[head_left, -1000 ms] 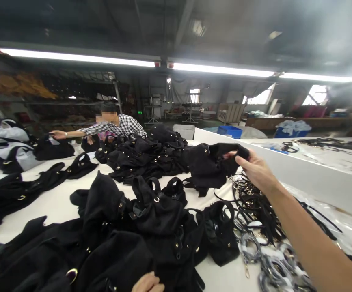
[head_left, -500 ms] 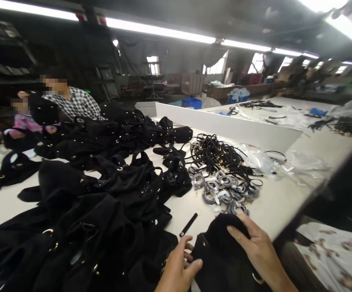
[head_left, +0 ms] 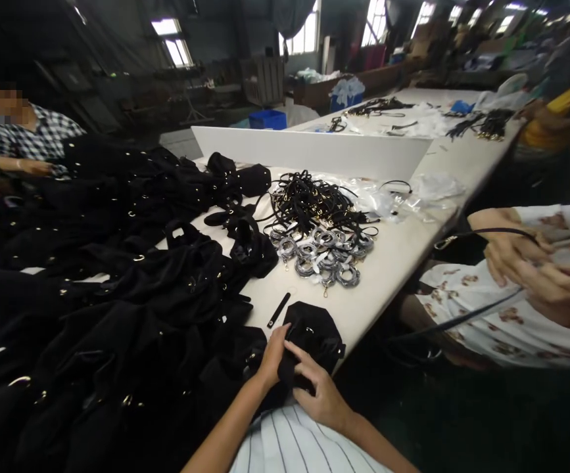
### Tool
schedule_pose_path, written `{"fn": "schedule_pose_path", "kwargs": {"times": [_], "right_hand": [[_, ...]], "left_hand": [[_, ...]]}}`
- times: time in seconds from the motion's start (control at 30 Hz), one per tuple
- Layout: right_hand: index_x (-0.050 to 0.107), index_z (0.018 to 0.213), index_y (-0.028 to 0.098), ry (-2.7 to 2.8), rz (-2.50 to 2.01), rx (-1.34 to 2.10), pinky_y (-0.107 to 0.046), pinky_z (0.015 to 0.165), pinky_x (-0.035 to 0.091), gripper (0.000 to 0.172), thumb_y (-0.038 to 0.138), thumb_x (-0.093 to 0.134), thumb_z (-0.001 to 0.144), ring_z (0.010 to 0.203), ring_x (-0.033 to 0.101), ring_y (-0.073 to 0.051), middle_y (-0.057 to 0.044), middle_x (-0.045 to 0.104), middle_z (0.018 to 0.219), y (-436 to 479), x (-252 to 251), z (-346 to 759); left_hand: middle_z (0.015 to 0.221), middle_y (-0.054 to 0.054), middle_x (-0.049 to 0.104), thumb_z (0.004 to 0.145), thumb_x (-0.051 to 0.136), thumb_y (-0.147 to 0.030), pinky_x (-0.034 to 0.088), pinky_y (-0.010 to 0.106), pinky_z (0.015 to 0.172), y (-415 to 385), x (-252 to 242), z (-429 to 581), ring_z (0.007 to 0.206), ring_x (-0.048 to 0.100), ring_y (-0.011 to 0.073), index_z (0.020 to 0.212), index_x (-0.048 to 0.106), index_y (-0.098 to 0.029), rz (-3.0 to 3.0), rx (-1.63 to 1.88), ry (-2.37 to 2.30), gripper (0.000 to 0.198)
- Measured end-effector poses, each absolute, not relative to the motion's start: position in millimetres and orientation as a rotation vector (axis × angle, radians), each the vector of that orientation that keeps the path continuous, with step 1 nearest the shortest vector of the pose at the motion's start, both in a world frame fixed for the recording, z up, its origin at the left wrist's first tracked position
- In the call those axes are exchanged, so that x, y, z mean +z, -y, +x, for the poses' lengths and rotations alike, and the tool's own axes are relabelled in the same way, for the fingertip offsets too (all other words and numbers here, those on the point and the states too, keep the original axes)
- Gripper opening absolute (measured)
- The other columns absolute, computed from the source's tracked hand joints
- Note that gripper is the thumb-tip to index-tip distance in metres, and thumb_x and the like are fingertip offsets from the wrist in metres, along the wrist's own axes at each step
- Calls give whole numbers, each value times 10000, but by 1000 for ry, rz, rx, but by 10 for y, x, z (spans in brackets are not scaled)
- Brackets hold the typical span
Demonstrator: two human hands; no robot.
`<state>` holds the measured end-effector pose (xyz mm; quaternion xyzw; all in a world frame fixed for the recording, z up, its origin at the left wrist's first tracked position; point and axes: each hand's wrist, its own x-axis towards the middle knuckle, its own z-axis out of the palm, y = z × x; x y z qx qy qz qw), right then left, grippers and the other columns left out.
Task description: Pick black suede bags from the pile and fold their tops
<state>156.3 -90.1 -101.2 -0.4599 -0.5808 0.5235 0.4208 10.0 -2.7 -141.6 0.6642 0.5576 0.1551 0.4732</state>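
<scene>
From the head camera I look down on both of my hands at the near edge of the white worktop (head_left: 403,246). They meet on one small black bag (head_left: 314,335), which lies at the worktop's near edge, just right of the big heap, partly hanging toward my lap. My left hand (head_left: 272,355) comes in from the left; its grip is closed on the bag's left rim, with the fingers curled into the fabric. My right hand (head_left: 317,391) lies on the bag's near side, its fingers stretched left across the cloth and pinching a fold, so the bag sits between the two grips and slightly beyond them. A small gold fitting shows on the bag's top, though I cannot tell what kind.

Just beyond my left hand, a short black strap piece (head_left: 279,310) lies loose on the bare worktop, apart from the bag. To the left, a heap of black bags (head_left: 117,309) covers most of the surface. Farther off, to the right of the heap, lie a tangle of black straps (head_left: 309,203) and coiled grey rings (head_left: 321,253). A white divider board (head_left: 314,151) stands behind them.

At the right, another person's hands (head_left: 536,269) hold a thin black strap over a patterned lap. At the far left sits a person in a checked shirt (head_left: 23,141).
</scene>
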Motion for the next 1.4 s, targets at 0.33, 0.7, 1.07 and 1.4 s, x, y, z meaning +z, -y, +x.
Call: {"fn": "schedule_pose_path", "kwargs": {"times": [0.33,0.7,1.07,1.4], "right_hand": [[673,1167,181,1597,-1859,727,-488,1165,345,366,186,557,820,1304,496,-291,-124,607,1327,689,-1423,2228],[660,1232,263,2203,-1881,1296,-285,841,490,612,238,821,643,1007,645,-237,-42,663,1113,40,-1480,2540],[582,986,214,1697,-2361,707,-306,656,315,168,196,443,894,757,583,-238,-64,642,786,83,-1433,2651],[476,796,244,1395,-2300,765,-278,603,261,76,227,549,786,654,497,-188,11,539,669,-73,-1556,2583]], "left_hand": [[1368,221,508,858,470,-122,385,464,1111,160,-1486,401,1289,496,322,1513,348,-94,1790,234,-1511,666],[1069,75,745,846,414,-55,523,316,886,171,-1399,332,992,700,214,1249,583,-195,1675,434,-1619,459],[1213,94,724,807,533,-94,500,430,983,68,-1187,443,1136,666,316,1379,563,-260,1797,144,-1584,597],[1199,168,703,792,510,-75,504,451,976,60,-1171,451,1133,657,345,1426,489,-162,1810,20,-1648,640]]}}
